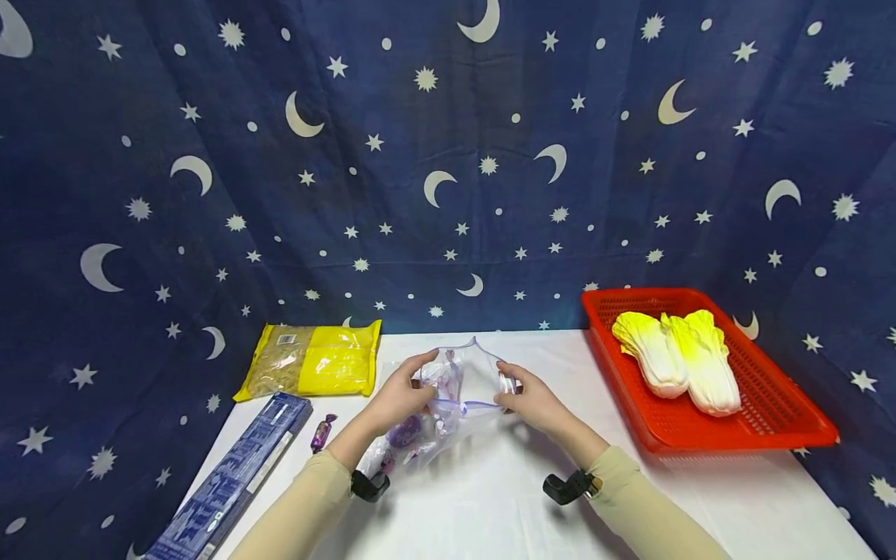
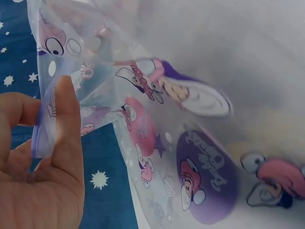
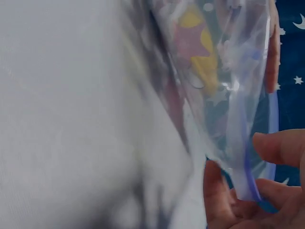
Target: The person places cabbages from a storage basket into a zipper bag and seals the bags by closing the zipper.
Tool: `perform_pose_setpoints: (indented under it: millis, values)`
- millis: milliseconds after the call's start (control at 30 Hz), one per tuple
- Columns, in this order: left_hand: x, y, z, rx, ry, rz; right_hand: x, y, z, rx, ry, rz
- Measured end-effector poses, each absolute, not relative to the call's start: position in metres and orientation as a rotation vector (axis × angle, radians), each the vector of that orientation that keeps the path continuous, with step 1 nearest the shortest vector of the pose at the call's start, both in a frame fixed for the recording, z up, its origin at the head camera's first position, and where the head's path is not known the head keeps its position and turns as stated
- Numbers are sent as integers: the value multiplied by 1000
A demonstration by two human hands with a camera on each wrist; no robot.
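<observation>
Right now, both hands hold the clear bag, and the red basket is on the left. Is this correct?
The side is wrong: the head view shows the red basket on the right. The left hand and right hand hold the clear bag.

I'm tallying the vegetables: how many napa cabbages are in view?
2: one napa cabbage lies in the red basket, and a second cabbage lies beside it, to its right.

Two cabbages [image 1: 677,359] in a red basket [image 1: 742,441]

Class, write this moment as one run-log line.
left hand: grips bag | right hand: grips bag | bag: mouth open | candy: on table
</observation>
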State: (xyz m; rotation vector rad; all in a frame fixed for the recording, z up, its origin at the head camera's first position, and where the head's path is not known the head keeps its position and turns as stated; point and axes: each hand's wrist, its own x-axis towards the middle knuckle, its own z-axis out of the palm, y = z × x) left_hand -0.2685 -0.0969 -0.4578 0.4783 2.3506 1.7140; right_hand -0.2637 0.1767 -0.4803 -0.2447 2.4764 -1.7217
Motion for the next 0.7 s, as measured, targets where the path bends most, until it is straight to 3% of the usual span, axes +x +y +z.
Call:
perform_pose_setpoints:
  millis: [333,700]
  values:
    - [-269,-101,-460,483,2337,1667,-254,212,-423,-363,2519,-1641]
    - [-272,-107,-472,416,2260,1710,-267,328,-376,-129,2570,-1615]
